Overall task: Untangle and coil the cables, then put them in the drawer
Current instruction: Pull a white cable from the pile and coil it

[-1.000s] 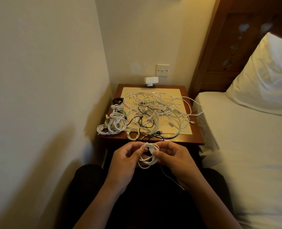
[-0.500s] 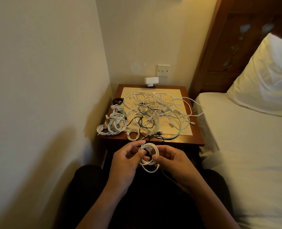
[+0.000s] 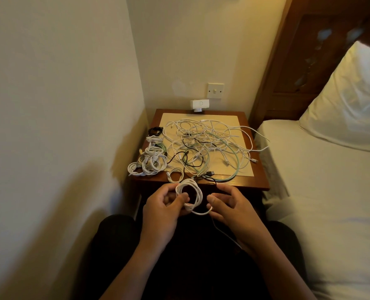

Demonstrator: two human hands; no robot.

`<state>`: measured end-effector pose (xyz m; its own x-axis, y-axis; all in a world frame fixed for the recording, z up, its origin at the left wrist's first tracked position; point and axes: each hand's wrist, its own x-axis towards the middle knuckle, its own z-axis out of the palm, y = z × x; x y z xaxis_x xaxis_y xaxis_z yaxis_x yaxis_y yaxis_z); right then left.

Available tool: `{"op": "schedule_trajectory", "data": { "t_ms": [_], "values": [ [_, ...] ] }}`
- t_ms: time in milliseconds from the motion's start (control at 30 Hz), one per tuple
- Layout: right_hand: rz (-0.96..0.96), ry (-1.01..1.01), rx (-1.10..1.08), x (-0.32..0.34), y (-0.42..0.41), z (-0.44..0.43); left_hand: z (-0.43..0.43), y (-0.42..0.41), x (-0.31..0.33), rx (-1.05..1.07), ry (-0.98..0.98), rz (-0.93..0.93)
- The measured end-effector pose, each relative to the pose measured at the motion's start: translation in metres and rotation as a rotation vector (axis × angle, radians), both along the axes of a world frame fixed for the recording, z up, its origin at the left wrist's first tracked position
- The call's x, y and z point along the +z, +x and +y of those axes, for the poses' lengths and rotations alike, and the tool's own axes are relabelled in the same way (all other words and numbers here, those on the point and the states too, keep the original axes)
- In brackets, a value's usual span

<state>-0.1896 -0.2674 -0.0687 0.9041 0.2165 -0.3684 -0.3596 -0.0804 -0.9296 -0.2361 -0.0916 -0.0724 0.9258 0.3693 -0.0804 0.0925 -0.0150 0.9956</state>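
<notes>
A white cable coil hangs in front of the bedside table's front edge. My left hand grips its left side between thumb and fingers. My right hand pinches the coil's lower loop at the right, and a thin loose tail trails down past that wrist. On the wooden bedside table lies a tangle of white, green and black cables. Several coiled cables sit stacked along the table's left side, with one small white coil near the front edge. The drawer is hidden behind my hands.
A cream wall stands close on the left. The bed with a pillow borders the table on the right. A white plug adapter and a wall switch are behind the table. My dark-clothed lap fills the bottom.
The coil has opened into a wider loop and risen slightly. My right hand has drawn away to the right, now pinching the lower loop. The left hand keeps its grip.
</notes>
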Motion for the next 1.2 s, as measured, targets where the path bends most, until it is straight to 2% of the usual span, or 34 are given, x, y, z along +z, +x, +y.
{"op": "schedule_trajectory", "data": {
  "t_ms": [100,200,400,467,567,700,800,900,1033,1133,1200],
  "values": [
    [0.172,0.128,0.036,-0.002,-0.005,-0.003,-0.001,0.002,0.0,0.059,-0.062,-0.037],
    [0.202,0.205,0.063,-0.002,-0.011,-0.003,-0.001,0.002,-0.001,0.085,-0.048,-0.059],
    [0.127,0.235,-0.033,-0.002,-0.013,0.003,-0.003,-0.005,-0.01,0.112,0.33,-0.053],
    [0.056,0.184,-0.067,-0.004,-0.016,0.009,-0.005,-0.006,-0.01,0.113,0.396,-0.059],
    [-0.042,0.133,-0.162,-0.005,-0.015,0.012,-0.007,-0.008,-0.007,0.092,0.327,-0.048],
    [-0.305,-0.139,-0.041,-0.005,-0.013,0.004,-0.007,-0.011,-0.002,0.018,0.247,-0.03],
    [-0.423,-0.084,-0.075,-0.001,-0.013,0.0,-0.006,-0.009,0.002,0.023,0.218,-0.02],
    [-0.601,-0.158,-0.014,0.006,-0.013,-0.002,-0.009,-0.006,0.004,0.015,0.342,-0.022],
    [-0.94,-0.532,0.179,0.014,-0.015,-0.003,-0.008,-0.005,0.005,0.003,0.508,-0.025],
    [-0.939,-0.674,0.249,0.017,-0.014,-0.001,-0.01,-0.009,0.009,-0.007,0.581,-0.058],
    [-0.878,-0.679,0.203,0.02,-0.015,0.002,-0.014,-0.012,0.009,-0.009,0.594,-0.087]
  ]
}}
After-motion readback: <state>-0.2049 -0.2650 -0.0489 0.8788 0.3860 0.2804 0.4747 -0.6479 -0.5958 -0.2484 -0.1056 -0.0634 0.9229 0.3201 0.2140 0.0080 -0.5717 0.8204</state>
